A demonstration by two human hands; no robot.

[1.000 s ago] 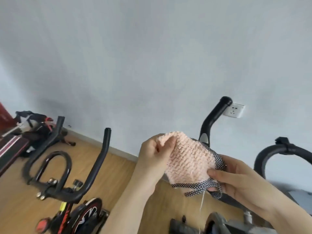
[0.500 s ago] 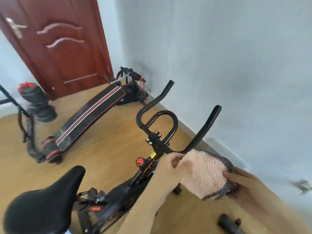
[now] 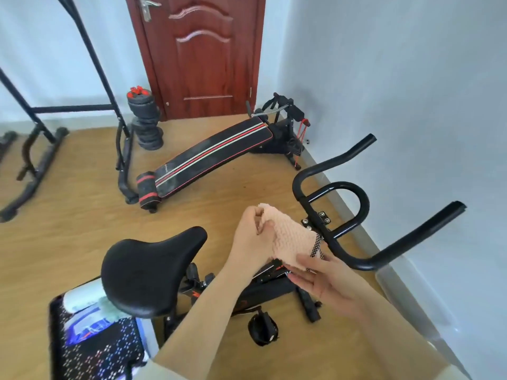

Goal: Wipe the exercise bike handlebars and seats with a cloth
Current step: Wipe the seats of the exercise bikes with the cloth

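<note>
Head view: my left hand grips the top end of the pink cloth, and my right hand pinches its lower edge at 5 o'clock. Handlebars sit just beside the cloth at 3 o'clock, the seat at 8 o'clock.

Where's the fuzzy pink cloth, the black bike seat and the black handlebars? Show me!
Fuzzy pink cloth [image 3: 293, 239]: head view, middle of its knitted face.
Black bike seat [image 3: 148, 270]: head view, wide rear pad.
Black handlebars [image 3: 417, 235]: head view, nearer horn's straight part.
</note>
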